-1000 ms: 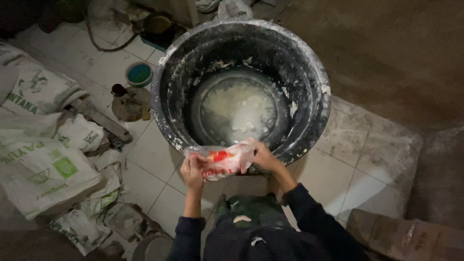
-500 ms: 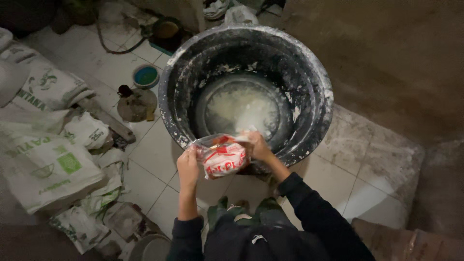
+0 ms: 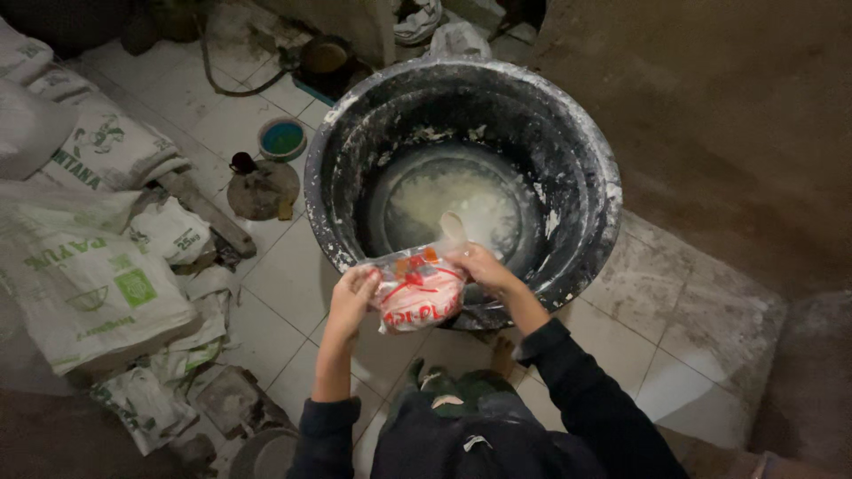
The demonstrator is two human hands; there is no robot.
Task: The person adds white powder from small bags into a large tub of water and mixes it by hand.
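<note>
Both hands hold a clear plastic packet [image 3: 415,294] with red print and white powder inside, just over the near rim of a big black tub [image 3: 593,168]. My left hand [image 3: 353,299] grips the packet's left edge. My right hand [image 3: 477,265] grips its upper right corner. A stream of pale powder [image 3: 453,227] leaves the packet's top corner towards the tub. At the tub's bottom lies a whitish wet mass [image 3: 453,200]. The tub walls are splashed with white.
White woven sacks [image 3: 84,266] are heaped on the tiled floor at left. A small blue-green bowl [image 3: 282,138] and a round dark lid [image 3: 263,189] lie left of the tub. A dark pot [image 3: 325,58] stands behind. Bare earth floor [image 3: 728,124] lies at right.
The packet has been tipped so its top corner points at the tub, and powder now streams out of it. Both hands stayed on the packet at the rim.
</note>
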